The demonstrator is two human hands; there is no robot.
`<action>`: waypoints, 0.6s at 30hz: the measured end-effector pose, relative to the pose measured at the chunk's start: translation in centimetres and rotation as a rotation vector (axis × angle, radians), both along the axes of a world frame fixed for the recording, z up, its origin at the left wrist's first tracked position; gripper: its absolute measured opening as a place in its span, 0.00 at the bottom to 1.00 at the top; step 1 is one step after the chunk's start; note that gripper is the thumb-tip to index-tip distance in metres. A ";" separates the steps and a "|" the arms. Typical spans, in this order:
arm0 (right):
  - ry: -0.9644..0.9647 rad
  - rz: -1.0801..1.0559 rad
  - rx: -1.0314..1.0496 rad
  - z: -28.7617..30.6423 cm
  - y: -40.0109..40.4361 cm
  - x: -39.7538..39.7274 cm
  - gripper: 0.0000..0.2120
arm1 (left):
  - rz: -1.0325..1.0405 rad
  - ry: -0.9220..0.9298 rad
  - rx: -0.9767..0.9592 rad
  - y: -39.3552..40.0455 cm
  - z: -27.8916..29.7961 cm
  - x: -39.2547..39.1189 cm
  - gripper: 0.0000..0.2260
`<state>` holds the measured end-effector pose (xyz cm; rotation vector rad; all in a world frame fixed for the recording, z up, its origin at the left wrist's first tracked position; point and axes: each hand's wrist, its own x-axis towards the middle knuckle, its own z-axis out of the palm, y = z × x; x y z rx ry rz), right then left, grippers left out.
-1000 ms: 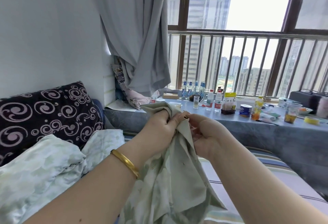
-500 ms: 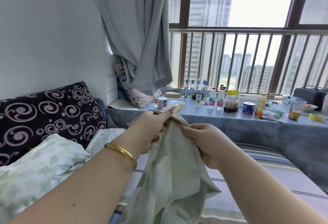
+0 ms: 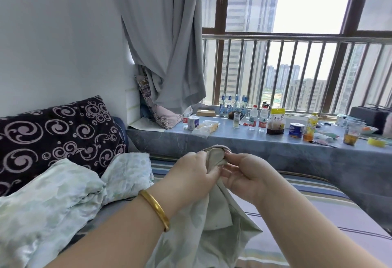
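so, the left hand pinches the bunched top edge of the pale green cloth, and the right hand pinches that edge just beside it, both equally near. from these two grips the cloth hangs straight down, long axis vertical, above the striped mattress.

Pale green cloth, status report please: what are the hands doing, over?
Left hand and right hand pinch top edge of cloth. It hangs over striped bed. Crumpled quilt apart, left.
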<state>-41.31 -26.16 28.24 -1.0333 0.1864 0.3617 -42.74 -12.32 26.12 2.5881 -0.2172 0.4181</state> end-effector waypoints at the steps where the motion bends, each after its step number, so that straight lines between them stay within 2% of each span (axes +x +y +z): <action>1: -0.014 -0.002 -0.037 -0.1 -0.1 0.0 0.11 | -0.049 0.015 -0.023 0.3 -0.2 0.2 0.13; 4: -0.094 -0.007 -0.129 -0.4 -0.5 0.1 0.09 | -0.253 0.085 -0.258 1.2 -0.7 0.7 0.18; 7: -0.142 -0.037 -0.196 -0.6 -0.9 0.2 0.05 | -0.354 0.170 -0.663 1.3 -1.0 0.4 0.16; 10: -0.149 -0.102 -0.181 -0.6 -1.0 0.3 0.05 | -0.262 0.221 -1.079 1.2 -0.6 0.5 0.19; 12: -0.140 -0.140 -0.139 -0.6 -0.9 0.3 0.06 | -0.133 0.233 -1.249 1.3 -0.2 0.7 0.19; 15: -0.163 -0.112 -0.077 -0.7 -0.4 0.2 0.06 | -0.035 0.205 -1.185 1.1 -0.5 0.9 0.16; 18: -0.180 -0.101 -0.059 -0.6 0.4 -0.3 0.06 | -0.010 0.144 -1.008 0.6 -0.5 0.3 0.21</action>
